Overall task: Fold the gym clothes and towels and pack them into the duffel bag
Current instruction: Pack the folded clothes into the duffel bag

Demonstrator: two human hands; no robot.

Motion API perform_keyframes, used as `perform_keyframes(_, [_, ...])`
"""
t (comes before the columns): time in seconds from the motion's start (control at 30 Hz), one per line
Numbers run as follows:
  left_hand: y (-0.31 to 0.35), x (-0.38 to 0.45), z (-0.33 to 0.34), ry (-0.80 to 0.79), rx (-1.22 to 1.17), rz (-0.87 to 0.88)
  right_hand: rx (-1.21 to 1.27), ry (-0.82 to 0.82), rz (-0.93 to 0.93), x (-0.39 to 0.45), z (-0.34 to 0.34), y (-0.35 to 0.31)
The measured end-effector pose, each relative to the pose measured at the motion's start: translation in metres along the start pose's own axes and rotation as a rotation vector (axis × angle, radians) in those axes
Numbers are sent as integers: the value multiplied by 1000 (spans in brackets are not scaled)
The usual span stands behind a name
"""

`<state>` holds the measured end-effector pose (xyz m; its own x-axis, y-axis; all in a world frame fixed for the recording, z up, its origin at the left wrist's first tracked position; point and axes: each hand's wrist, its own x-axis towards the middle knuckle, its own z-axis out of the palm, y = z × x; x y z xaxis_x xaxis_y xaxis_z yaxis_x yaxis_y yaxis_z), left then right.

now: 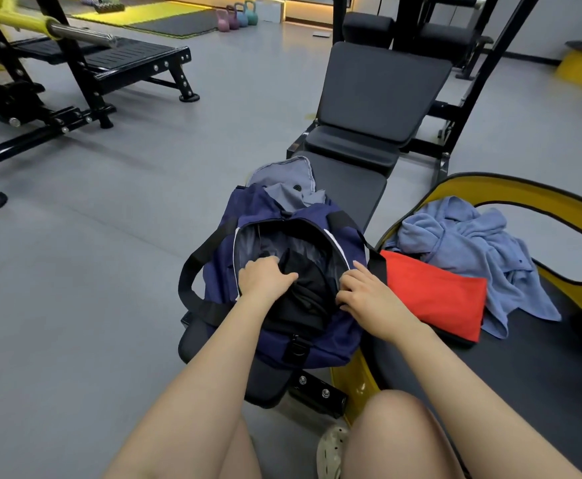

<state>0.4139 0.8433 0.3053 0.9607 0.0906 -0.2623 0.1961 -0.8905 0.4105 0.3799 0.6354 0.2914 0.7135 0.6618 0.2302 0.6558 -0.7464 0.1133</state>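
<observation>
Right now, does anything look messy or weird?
Yes. The blue towel lies crumpled in a heap, not folded, beside the neatly folded red cloth. Both are still outside the duffel bag, where both hands are pushing in a black garment.
</observation>
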Motion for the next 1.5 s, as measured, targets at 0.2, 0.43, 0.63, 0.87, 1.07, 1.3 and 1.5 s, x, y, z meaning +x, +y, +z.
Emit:
perform_keyframes(0.2, [32, -5, -2, 164, -199, 126, 152, 34, 39, -9, -7, 3])
perform_keyframes(0.43, [16, -9, -1, 72, -417, 236, 181, 84, 103, -22, -7, 7])
perform_keyframes(0.63, [-50, -27, 0, 292, -358, 28, 207, 337, 303, -6, -16, -16])
perform_keyframes(0.87, [-63, -30, 9, 128, -530, 54, 261, 97, 163, 65, -11, -72])
perform_keyframes(1.07, [-69, -36, 5, 53, -567, 79, 281, -526, 504, 103, 33, -83])
perform_keyframes(1.3, [-78, -34, 3, 36, -518, 92, 245, -442, 512, 99, 55, -86])
perform_keyframes(1.5, [-78, -35, -1, 30, -518, 74, 459, -50, 730, 105, 37, -80])
